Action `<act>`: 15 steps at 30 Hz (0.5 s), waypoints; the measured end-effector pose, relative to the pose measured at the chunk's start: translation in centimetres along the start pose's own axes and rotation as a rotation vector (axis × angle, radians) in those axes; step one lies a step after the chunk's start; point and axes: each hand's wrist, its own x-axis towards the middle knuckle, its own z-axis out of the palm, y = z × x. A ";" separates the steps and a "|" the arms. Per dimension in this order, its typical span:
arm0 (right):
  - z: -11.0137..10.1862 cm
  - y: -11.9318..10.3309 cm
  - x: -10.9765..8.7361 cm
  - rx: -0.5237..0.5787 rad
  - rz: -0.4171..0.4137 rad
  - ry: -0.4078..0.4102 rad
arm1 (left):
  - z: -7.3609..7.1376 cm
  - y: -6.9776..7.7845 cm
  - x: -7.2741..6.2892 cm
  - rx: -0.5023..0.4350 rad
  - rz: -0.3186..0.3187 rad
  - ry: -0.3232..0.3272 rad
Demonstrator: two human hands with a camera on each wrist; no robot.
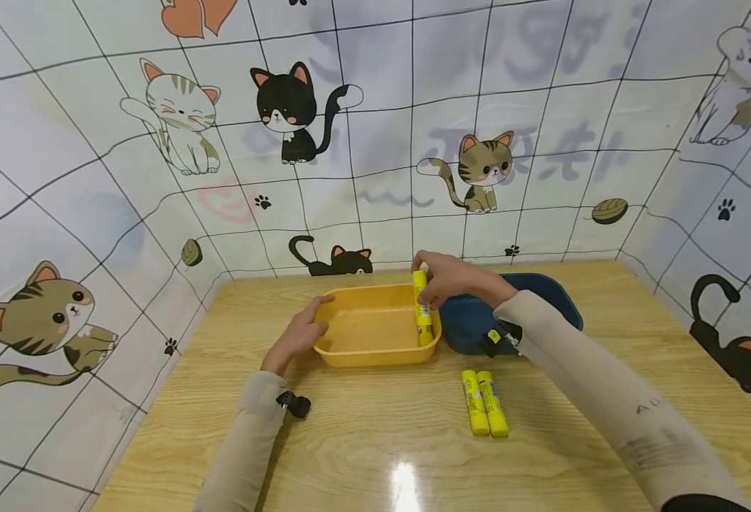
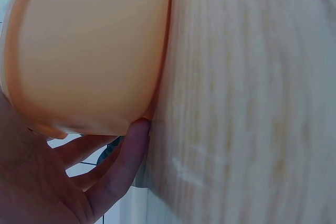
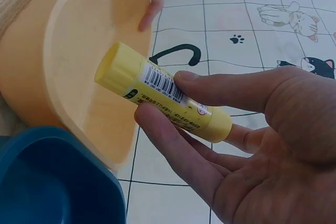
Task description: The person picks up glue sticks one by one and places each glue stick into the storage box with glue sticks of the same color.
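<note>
My right hand (image 1: 449, 277) pinches a yellow glue stick (image 3: 163, 93) between thumb and fingers, over the right end of the yellow plastic bin (image 1: 369, 358). A barcode and printed label show on the stick in the right wrist view. At the bin's left end, my left hand (image 1: 299, 334) holds the rim, with fingertips reaching over the edge. The left wrist view shows its fingers (image 2: 128, 150) against the bin's outer wall, close to the tabletop.
A dark blue bin (image 1: 465, 327) stands directly right of the yellow one, partly behind my right forearm. Two more yellow glue sticks (image 1: 484, 404) lie side by side on the wooden table (image 1: 363, 441) in front. A cat-print wall covering (image 1: 382, 142) rises behind the table.
</note>
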 end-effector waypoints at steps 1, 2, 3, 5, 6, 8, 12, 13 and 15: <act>0.0 -0.1 0.2 -0.008 0.006 0.000 | 0.0 0.0 0.0 0.002 -0.001 0.001; 0.1 -0.2 0.5 -0.012 0.015 0.001 | 0.0 0.0 -0.1 0.001 -0.002 0.001; 0.2 -0.4 0.7 -0.012 0.024 0.002 | 0.0 -0.1 -0.1 0.000 -0.002 0.002; 0.4 -0.5 1.2 -0.008 0.035 -0.002 | 0.0 -0.1 0.0 0.002 0.000 0.003; 0.6 -0.6 1.5 -0.006 0.039 -0.006 | 0.0 -0.1 -0.1 0.002 0.000 0.004; 0.9 -0.7 1.9 -0.006 0.049 -0.014 | 0.0 -0.1 0.0 0.005 0.001 0.005; 1.4 -0.5 3.0 -0.009 0.078 -0.031 | 0.0 -0.1 0.0 0.013 0.004 0.013; 1.6 -0.5 3.2 -0.016 0.086 -0.033 | 0.0 -0.2 0.1 0.015 0.004 0.015; 1.8 -0.4 3.6 -0.022 0.106 -0.036 | 0.0 -0.2 0.0 0.017 0.006 0.016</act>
